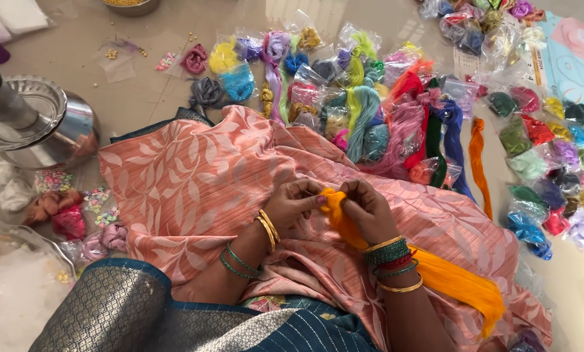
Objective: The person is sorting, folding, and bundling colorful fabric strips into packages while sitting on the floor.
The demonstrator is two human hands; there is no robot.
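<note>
Both hands, left hand [296,201] and right hand [369,210], are pinching an orange thread bundle [458,283] over peach leaf-print fabric [194,182], with bagged colourful threads [370,111] on the floor [148,91] nearby.

Thread bundles [370,104] crowd the floor ahead and right; bare floor [135,98] toward the steel pots [38,124] looks passable.

I see orange thread [458,281] on a peach cloth [194,182] with a pale leaf pattern; beyond the cloth, many-coloured skeins [363,104]; beside it, a teal sari [109,309].
</note>
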